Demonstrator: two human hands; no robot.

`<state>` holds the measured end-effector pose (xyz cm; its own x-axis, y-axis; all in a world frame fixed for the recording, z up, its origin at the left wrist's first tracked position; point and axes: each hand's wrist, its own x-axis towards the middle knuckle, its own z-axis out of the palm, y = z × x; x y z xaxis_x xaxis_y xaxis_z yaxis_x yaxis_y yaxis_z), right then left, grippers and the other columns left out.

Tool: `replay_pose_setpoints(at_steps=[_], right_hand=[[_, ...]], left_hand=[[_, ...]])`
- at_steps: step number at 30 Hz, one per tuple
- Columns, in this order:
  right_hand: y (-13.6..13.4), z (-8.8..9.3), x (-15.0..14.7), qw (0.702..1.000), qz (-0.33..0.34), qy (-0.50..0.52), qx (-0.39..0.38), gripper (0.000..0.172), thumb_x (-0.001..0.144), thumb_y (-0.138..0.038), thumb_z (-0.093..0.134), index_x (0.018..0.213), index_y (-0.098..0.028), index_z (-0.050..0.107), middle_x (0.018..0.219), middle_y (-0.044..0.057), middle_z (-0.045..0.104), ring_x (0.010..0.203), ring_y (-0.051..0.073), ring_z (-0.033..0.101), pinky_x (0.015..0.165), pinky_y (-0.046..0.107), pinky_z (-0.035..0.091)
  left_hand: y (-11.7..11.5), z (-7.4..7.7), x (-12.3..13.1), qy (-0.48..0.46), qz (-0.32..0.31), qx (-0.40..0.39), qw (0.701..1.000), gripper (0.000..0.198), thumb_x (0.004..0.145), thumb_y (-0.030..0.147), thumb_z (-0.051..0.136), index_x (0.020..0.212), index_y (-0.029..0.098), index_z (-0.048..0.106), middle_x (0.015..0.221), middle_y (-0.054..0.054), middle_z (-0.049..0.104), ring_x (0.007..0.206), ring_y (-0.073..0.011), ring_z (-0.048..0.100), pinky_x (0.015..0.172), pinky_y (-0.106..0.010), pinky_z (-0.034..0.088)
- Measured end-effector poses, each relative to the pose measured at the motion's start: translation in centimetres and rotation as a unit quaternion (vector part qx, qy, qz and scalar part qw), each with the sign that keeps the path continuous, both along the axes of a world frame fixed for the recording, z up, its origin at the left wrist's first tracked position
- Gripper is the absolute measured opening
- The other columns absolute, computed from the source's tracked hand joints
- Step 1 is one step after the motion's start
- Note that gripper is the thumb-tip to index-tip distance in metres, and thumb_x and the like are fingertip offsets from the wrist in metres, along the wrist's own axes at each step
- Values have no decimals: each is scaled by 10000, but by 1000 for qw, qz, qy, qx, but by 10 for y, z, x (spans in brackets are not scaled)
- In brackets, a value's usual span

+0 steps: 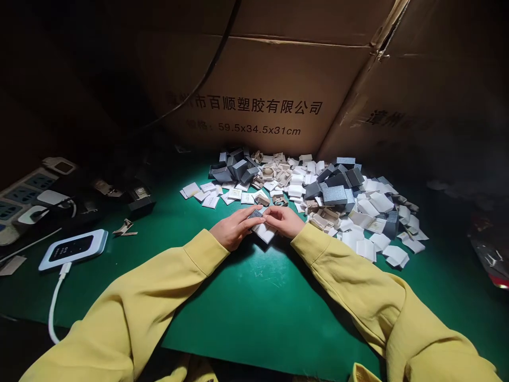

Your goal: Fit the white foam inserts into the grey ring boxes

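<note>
The person wore a long-sleeved yellow garment, its left sleeve [131, 313] and right sleeve [358, 284] plain and matte, loosely cut, with soft creases along the forearms and deeper, bunched folds farther up. Each sleeve narrowed to a cuff of the same yellow cloth, the left cuff [207, 251] and right cuff [310, 244] both set off by a thin seam line. Beyond the cuffs, the left hand [234, 227] and right hand [285, 220] were bare, without gloves.

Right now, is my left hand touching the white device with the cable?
No, your left hand is on the small grey-and-white piece with your right hand, while the white device lies farther left.
</note>
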<state>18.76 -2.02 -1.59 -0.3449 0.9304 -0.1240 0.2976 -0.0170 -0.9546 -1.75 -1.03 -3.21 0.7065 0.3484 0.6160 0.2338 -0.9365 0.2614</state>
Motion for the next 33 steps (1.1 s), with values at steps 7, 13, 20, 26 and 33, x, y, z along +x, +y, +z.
replay_pose_setpoints(at_steps=[7, 13, 20, 26, 33], right_hand=[[-1, -1, -5, 977, -9, -166, 136, 179, 815, -309, 480, 734, -170, 557, 514, -49, 479, 492, 85, 452, 519, 220, 354], [-1, 0, -4, 997, -62, -43, 16, 328, 828, -440, 474, 1031, -193, 545, 521, -62, 504, 374, 91, 483, 370, 210, 389], [-1, -4, 1, 997, -54, -31, 49, 537, 750, -345, 598, 1242, -241, 409, 643, -43, 588, 383, 85, 500, 355, 207, 407], [-2, -5, 1, 993, -53, -57, 87, 403, 773, -307, 536, 1158, -213, 465, 590, -52, 568, 380, 88, 493, 398, 216, 413], [-3, -4, 1, 993, -51, -50, 96, 408, 768, -330, 548, 1154, -228, 462, 624, -50, 568, 415, 90, 505, 428, 223, 421]], left_hand=[[2, -3, -1, 9, 5, -16, 1000, 564, 825, 15, 395, 1336, 239, 317, 1359, -131, 417, 1202, -213, 458, 949, -404, 463], [6, -1, -3, -4, 53, -17, 998, 526, 828, 68, 430, 1324, 228, 355, 1309, -135, 436, 1185, -232, 469, 941, -418, 463], [7, 4, -3, -63, 88, -18, 994, 490, 810, 194, 565, 1268, 205, 392, 1160, -123, 496, 1090, -226, 513, 911, -400, 487], [4, 5, -2, -64, 88, -36, 993, 460, 779, 229, 615, 1202, 194, 438, 1104, -118, 531, 1042, -217, 545, 875, -379, 512], [3, 8, -4, -60, 93, -20, 994, 509, 761, 228, 637, 1219, 195, 418, 1104, -127, 548, 1045, -224, 550, 862, -392, 526]])
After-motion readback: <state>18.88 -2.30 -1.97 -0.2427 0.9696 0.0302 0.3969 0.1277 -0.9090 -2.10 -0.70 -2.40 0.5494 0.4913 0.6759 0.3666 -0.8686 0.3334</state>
